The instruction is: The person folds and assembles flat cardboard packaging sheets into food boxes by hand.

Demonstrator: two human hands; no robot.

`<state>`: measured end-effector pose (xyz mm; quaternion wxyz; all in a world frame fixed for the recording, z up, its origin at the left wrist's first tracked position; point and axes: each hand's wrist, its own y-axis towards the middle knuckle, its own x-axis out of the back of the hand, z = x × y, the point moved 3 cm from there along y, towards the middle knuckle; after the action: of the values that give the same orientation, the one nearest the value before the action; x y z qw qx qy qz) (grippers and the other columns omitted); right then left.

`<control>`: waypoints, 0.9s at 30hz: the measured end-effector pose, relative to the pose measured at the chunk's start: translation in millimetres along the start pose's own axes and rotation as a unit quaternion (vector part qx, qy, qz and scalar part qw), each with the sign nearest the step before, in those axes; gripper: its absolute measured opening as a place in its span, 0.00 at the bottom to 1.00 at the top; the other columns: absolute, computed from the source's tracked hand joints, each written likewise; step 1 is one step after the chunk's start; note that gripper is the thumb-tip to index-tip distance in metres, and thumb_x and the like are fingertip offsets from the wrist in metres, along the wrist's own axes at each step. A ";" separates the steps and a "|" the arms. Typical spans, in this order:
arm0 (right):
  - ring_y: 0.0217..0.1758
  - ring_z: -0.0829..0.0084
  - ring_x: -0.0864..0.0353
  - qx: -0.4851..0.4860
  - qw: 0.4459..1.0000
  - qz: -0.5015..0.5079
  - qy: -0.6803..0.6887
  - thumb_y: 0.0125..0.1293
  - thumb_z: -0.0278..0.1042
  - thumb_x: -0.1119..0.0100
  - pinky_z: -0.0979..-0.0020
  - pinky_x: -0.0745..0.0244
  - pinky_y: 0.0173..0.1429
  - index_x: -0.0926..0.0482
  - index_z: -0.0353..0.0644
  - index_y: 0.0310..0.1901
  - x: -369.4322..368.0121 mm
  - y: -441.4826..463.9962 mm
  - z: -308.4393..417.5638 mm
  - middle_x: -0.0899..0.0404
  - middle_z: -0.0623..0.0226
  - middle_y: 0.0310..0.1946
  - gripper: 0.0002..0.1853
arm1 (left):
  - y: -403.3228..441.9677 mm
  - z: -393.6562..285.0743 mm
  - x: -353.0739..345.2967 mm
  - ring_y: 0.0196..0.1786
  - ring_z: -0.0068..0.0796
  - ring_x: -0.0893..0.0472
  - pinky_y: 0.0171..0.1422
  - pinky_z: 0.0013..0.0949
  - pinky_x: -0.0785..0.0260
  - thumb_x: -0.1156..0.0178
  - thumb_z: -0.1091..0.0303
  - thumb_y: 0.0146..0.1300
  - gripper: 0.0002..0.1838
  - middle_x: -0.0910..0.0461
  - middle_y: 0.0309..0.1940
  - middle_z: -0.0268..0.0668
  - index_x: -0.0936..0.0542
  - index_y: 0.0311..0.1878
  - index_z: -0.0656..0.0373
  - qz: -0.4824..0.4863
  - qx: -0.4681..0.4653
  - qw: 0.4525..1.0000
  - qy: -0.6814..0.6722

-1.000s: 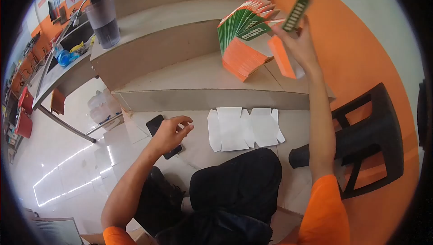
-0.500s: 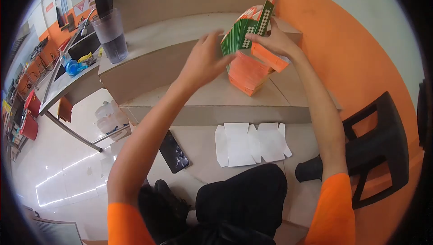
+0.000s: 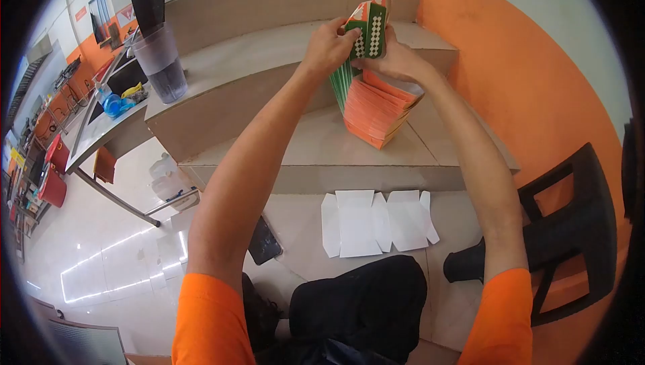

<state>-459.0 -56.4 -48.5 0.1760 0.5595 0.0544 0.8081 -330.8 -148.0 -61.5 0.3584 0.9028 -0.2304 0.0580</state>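
A stack of orange printed card sheets stands on the tiled step, with a row of green edges fanned along its left side. At its top, a green-and-orange folded carton with white dot patterns is raised between my hands. My left hand pinches its left side, thumb across the green face. My right hand is closed around its lower right edge; some of those fingers are hidden behind the card. On the floor below lies an unfolded white carton blank with side tabs.
A dark phone lies on the floor by my knee. To the right is a black plastic stool on its side. A clear plastic tumbler stands on the left step, near a sink counter.
My left hand has moved up and right from the stack's left side and now grips the green-and-orange carton. The carton has turned more upright, and the orange flap near my right hand has come down.
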 end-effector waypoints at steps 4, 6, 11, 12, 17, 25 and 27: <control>0.60 0.48 0.30 -0.002 1.000 0.016 -0.012 0.43 0.65 0.36 0.63 0.33 0.63 0.70 0.17 0.64 -4.0 -5.7 -0.5 0.34 0.35 0.57 0.69 | -3.6 -9.0 -1.1 0.39 0.45 0.19 0.45 0.40 0.30 0.43 0.57 0.58 0.20 0.19 0.34 0.49 0.22 0.48 0.62 0.000 -0.015 1.000 0.022; 0.59 0.50 0.29 -0.004 0.999 0.015 -0.034 0.43 0.67 0.37 0.63 0.33 0.63 0.71 0.19 0.65 -10.9 -3.6 -2.0 0.33 0.36 0.57 0.69 | -4.5 -12.5 -3.1 0.40 0.46 0.19 0.45 0.41 0.30 0.44 0.56 0.58 0.21 0.19 0.35 0.49 0.22 0.48 0.63 -0.001 -0.015 0.999 0.041; 0.58 0.51 0.27 -0.034 0.995 0.045 -0.084 0.43 0.71 0.40 0.64 0.31 0.60 0.71 0.20 0.65 -10.1 -12.4 6.5 0.30 0.38 0.54 0.70 | -9.6 -33.8 -3.6 0.43 0.50 0.20 0.48 0.43 0.30 0.46 0.51 0.60 0.25 0.20 0.35 0.54 0.22 0.46 0.66 -0.012 -0.011 0.994 0.104; 0.57 0.51 0.26 -0.039 0.994 0.059 -0.083 0.43 0.72 0.40 0.64 0.30 0.60 0.71 0.21 0.66 -10.0 -16.1 7.0 0.29 0.39 0.54 0.70 | -13.5 -40.0 -4.6 0.43 0.52 0.20 0.49 0.43 0.30 0.47 0.50 0.60 0.25 0.20 0.36 0.55 0.22 0.45 0.67 -0.010 -0.004 0.989 0.148; 0.55 0.51 0.25 -0.054 0.994 0.019 -0.098 0.41 0.78 0.44 0.64 0.29 0.58 0.70 0.22 0.66 -21.7 -8.2 -11.4 0.29 0.40 0.54 0.72 | -2.9 -39.7 -13.7 0.43 0.58 0.22 0.48 0.49 0.30 0.48 0.53 0.62 0.22 0.21 0.35 0.59 0.22 0.43 0.66 -0.027 -0.002 0.981 0.192; 0.63 0.48 0.33 -0.079 0.993 0.047 -0.077 0.43 0.79 0.47 0.60 0.35 0.64 0.72 0.32 0.69 -17.8 -25.1 -1.4 0.36 0.40 0.61 0.69 | 5.4 -28.2 -9.2 0.44 0.61 0.24 0.52 0.53 0.33 0.52 0.61 0.64 0.17 0.22 0.37 0.58 0.22 0.42 0.66 -0.012 -0.047 0.971 0.234; 0.63 0.51 0.32 -0.059 0.996 0.040 -0.062 0.43 0.80 0.48 0.61 0.35 0.65 0.70 0.32 0.69 -18.1 -23.2 -8.2 0.34 0.42 0.59 0.69 | 5.0 -30.4 -10.3 0.44 0.61 0.24 0.52 0.53 0.34 0.52 0.61 0.64 0.17 0.22 0.37 0.58 0.23 0.43 0.66 -0.006 -0.054 0.968 0.245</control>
<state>-455.8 -40.1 -74.1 0.1791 0.5986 -0.0266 0.7803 -340.3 -126.8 -38.8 0.4525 0.8417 -0.1330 0.2628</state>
